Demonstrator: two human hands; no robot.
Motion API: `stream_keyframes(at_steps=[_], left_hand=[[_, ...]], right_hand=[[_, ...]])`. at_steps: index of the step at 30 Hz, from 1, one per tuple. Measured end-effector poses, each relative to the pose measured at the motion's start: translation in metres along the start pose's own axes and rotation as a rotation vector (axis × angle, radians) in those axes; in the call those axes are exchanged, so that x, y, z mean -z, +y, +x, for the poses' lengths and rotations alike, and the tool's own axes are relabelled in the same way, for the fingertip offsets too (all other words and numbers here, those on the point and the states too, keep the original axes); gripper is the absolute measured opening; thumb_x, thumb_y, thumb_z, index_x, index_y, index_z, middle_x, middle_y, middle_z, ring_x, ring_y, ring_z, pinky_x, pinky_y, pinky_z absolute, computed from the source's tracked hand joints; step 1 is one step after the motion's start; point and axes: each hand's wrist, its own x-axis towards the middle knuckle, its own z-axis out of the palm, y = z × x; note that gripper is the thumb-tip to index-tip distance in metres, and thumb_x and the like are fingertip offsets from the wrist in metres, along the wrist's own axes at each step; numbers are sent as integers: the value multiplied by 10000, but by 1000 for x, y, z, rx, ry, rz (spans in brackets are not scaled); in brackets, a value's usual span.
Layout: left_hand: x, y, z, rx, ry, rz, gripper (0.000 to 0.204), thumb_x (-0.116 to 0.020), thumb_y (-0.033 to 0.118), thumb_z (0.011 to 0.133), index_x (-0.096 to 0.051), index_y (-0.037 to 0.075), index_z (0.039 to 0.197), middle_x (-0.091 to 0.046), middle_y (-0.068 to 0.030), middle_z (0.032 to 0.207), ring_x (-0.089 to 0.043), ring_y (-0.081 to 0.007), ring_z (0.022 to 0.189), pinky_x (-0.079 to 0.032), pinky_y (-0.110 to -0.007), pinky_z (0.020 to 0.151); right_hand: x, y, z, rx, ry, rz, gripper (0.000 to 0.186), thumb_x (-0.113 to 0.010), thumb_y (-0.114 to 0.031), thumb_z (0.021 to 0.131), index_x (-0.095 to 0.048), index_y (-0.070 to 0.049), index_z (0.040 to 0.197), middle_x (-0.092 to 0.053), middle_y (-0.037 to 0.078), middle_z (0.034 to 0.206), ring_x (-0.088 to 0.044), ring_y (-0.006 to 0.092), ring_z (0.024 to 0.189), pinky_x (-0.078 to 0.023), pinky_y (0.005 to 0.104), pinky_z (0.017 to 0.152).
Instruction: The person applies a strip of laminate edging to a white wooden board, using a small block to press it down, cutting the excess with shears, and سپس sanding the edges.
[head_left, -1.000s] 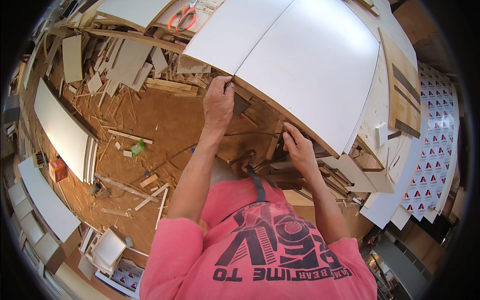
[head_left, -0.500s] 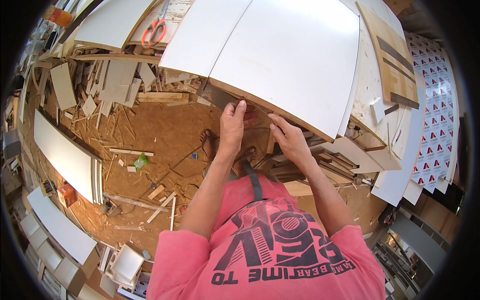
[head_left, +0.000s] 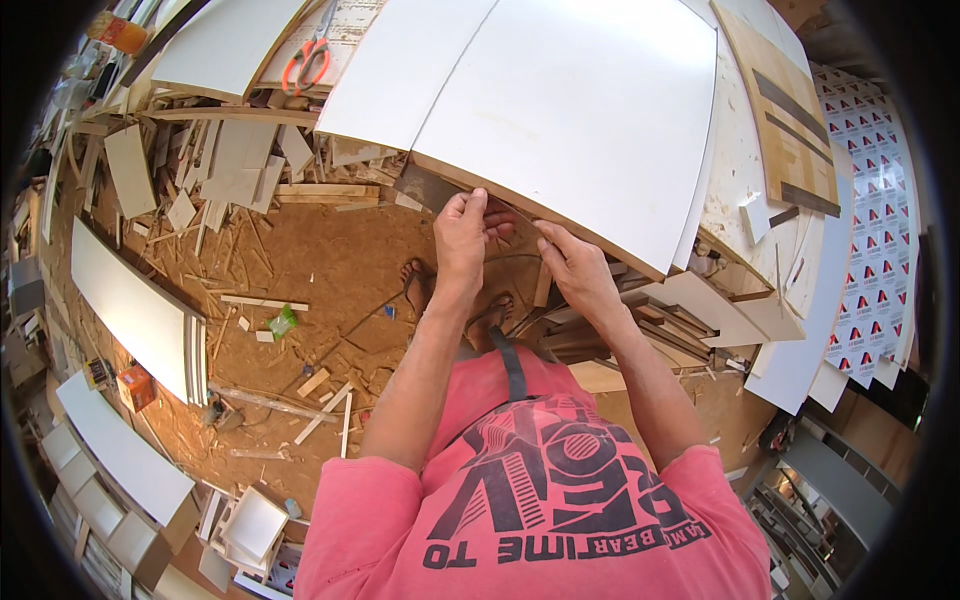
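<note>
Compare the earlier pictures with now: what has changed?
The left hand has moved rightward along the near edge of the larger white panel, away from the seam and closer to the right hand. The view has shifted, so an orange bottle now shows at upper left. Any grip taken or released is unclear. The panel, the orange-handled scissors and the right hand's place by that edge look unchanged.

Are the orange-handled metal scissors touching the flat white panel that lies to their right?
Apart. The head view shows a strip of pale, stained worktop between the scissors and the left edge of the panel.
</note>
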Motion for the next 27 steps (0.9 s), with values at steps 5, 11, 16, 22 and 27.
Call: stream_keyframes(at_steps=[5, 11, 16, 22, 27], left_hand=[[-3, 2, 1, -10, 25, 12, 213, -462, 196, 968, -552, 6, 931, -641, -116, 880, -650, -207, 771, -535, -317, 690], [-3, 0, 3, -4, -4, -6, 225, -468, 202, 968, -541, -7, 928, -638, -121, 867, -653, -220, 779, -543, -330, 698], [-9, 4, -3, -27, 46, 3, 211, -460, 208, 976, -517, 22, 894, -639, -117, 848, -653, -202, 774, -529, -300, 683], [-12, 5, -6, -21, 62, 20, 213, -460, 201, 976, -510, -4, 949, -629, -130, 874, -644, -208, 769, -539, -312, 683], [-12, 3, -4, -30, 83, 27, 227, -457, 206, 977, -512, -15, 977, -616, -141, 914, -635, -223, 801, -540, -322, 707]], right_hand=[[1, 0, 0, -61, 0, -51, 250, -522, -213, 911, -587, -25, 1062, -644, 217, 878, -616, 389, 862, -485, 440, 722], [16, 6, -11, -119, -104, -199, 294, -512, -277, 910, -587, -28, 1046, -638, 207, 937, -609, 363, 902, -473, 443, 774], [56, 32, -53, -123, -93, -282, 294, -488, -286, 924, -604, -61, 1073, -646, 129, 989, -610, 314, 928, -477, 407, 802], [79, 53, -78, -250, 14, -293, 313, -502, -320, 921, -653, -57, 998, -657, 131, 950, -621, 315, 892, -484, 412, 776], [82, 61, -78, -293, 76, -299, 326, -540, -329, 908, -663, -33, 968, -654, 157, 834, -625, 323, 801, -475, 396, 713]])
